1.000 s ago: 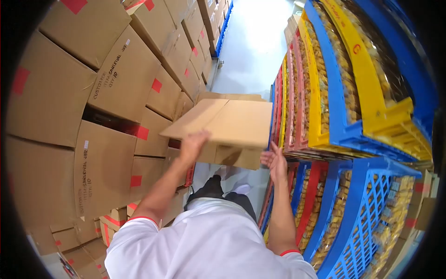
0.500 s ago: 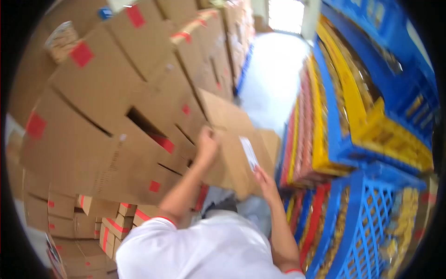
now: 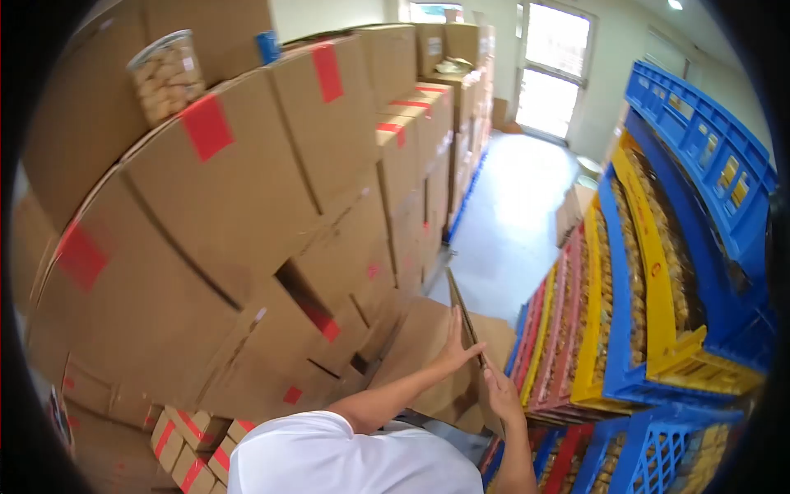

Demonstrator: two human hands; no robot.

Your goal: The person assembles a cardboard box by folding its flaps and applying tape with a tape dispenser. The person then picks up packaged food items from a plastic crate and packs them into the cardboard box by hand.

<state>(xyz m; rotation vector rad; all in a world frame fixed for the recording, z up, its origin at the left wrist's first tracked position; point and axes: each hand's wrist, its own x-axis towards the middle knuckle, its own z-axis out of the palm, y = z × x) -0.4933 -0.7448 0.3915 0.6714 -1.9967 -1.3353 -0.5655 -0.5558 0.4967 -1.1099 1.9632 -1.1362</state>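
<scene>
A flat cardboard piece (image 3: 471, 337) stands on edge, seen nearly edge-on, between my two hands. My left hand (image 3: 457, 344) lies against its left side with the fingers stretched out and the thumb reaching over toward the edge. My right hand (image 3: 500, 393) is at its right side, lower down, with the fingers against the cardboard. Below and behind it lies more brown cardboard (image 3: 420, 337), partly hidden by my arms.
Stacked cartons (image 3: 222, 189) with red tape rise on the left, with a jar of round pieces (image 3: 167, 78) and a blue can (image 3: 268, 48) on top. Blue, yellow and red crates (image 3: 617, 280) of packed goods line the right. A door (image 3: 553, 70) stands at the far end.
The cardboard piece has turned from a broad face to nearly edge-on, and both hands have come close together on it. The view has tilted up, showing more of the door and carton tops.
</scene>
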